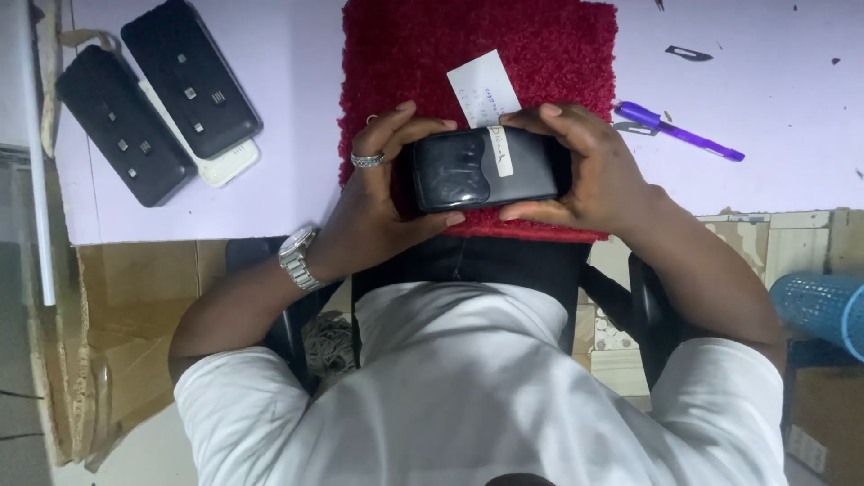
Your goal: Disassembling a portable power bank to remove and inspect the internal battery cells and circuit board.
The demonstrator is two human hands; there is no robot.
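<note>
Left hand [382,193] and right hand [589,171] are both grasping a glossy black rectangular phone [486,168] over the red shaggy mat [477,54], 2 black power banks [153,94] lying at 10 o'clock.

One head camera looks steeply down, close over the desk [270,189].

Two black power banks [157,94] lie side by side at ten o'clock on the pale lilac table [792,99], stacked over a white one [225,164]. A purple pen [677,131] rests at two o'clock. A white paper slip [481,85] sits on the red shaggy mat [477,45] at twelve. A blue mesh basket [823,310] lies at four o'clock.
</note>
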